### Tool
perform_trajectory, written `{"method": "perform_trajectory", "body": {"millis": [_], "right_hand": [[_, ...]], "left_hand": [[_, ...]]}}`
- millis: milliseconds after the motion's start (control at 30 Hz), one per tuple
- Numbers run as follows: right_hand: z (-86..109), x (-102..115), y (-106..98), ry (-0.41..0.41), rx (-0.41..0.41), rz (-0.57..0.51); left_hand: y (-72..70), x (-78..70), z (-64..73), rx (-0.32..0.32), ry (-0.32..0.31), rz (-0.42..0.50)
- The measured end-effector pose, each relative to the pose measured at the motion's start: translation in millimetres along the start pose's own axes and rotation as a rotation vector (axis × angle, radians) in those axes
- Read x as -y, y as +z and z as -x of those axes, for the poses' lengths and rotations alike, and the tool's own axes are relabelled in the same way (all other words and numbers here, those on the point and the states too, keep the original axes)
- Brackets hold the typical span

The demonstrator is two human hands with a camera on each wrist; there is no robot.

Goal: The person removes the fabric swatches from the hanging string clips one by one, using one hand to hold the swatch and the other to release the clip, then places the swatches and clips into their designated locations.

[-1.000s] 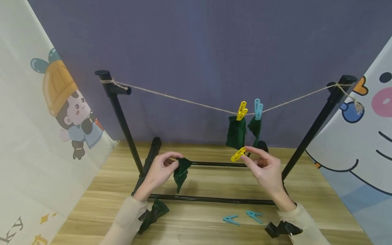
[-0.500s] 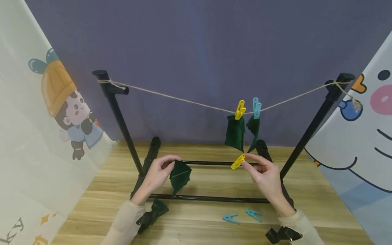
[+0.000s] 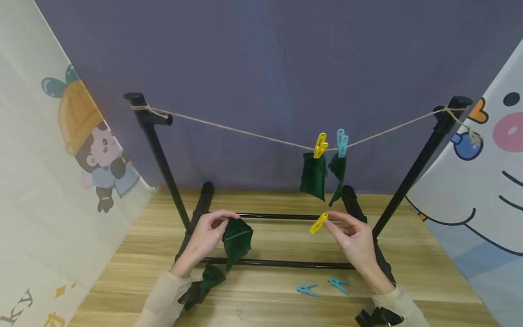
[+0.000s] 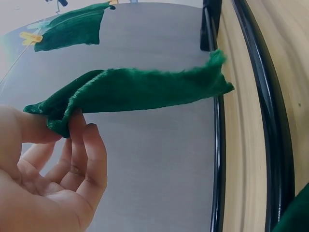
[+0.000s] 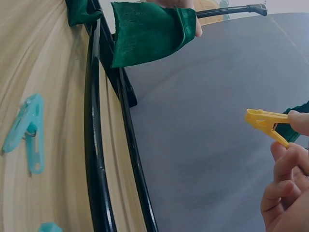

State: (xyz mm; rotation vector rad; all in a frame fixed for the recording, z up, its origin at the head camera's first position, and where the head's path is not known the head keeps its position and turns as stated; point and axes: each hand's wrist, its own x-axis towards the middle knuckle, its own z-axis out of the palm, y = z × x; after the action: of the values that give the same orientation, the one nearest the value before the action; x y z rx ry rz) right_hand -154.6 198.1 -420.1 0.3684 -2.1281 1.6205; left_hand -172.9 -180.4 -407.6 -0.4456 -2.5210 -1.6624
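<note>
My left hand (image 3: 207, 235) pinches a small dark green cloth (image 3: 238, 240) near its top corner, and the cloth hangs down over the frame's lower bars. In the left wrist view the held cloth (image 4: 145, 91) has a fold beside the thumb and fingers. My right hand (image 3: 354, 240) holds a yellow clothespin (image 3: 318, 223) between thumb and fingers, below the string. On the string (image 3: 245, 132) hang two green cloths: one (image 3: 313, 176) under a yellow clothespin (image 3: 320, 145), the other (image 3: 338, 175) under a blue clothespin (image 3: 342, 143).
A black tube frame (image 3: 161, 168) carries the string between its two posts. Another green cloth (image 3: 204, 286) lies on the wooden table (image 3: 261, 299) by the left sleeve. Two blue clothespins, one (image 3: 307, 290) left of the other (image 3: 338, 285), lie in front of the frame.
Both hands have come down a little and nearer, still holding the cloth and the yellow clothespin. The held cloth has spread wider to my view. The hanging cloths stay on the string.
</note>
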Motion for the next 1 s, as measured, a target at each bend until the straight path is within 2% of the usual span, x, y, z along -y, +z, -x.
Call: {"method": "perform_trajectory", "body": {"millis": [100, 333, 567, 667, 767, 1000], "right_hand": [[2.3, -1, 0, 0.021, 0.002, 0.013], [9.4, -7, 0, 0.074, 0.012, 0.018], [17.6, -11, 0, 0.121, 0.053, 0.03], [20.0, -12, 0, 0.137, 0.067, 0.026], [21.6, -13, 0, 0.152, 0.07, 0.025], [25.8, -15, -1, 0.206, 0.079, 0.05]], "left_hand": [[-1.7, 1.5, 3.2, 0.005, -0.007, 0.027], [-5.9, 7.1, 11.1, 0.043, -0.032, 0.163], [-9.0, 10.0, 20.5, 0.026, -0.03, 0.056], [-9.5, 10.2, 24.8, 0.028, -0.043, 0.041], [-10.3, 10.3, 28.1, 0.03, -0.055, 0.054], [-17.9, 14.6, 31.2, 0.082, -0.091, 0.115]]}}
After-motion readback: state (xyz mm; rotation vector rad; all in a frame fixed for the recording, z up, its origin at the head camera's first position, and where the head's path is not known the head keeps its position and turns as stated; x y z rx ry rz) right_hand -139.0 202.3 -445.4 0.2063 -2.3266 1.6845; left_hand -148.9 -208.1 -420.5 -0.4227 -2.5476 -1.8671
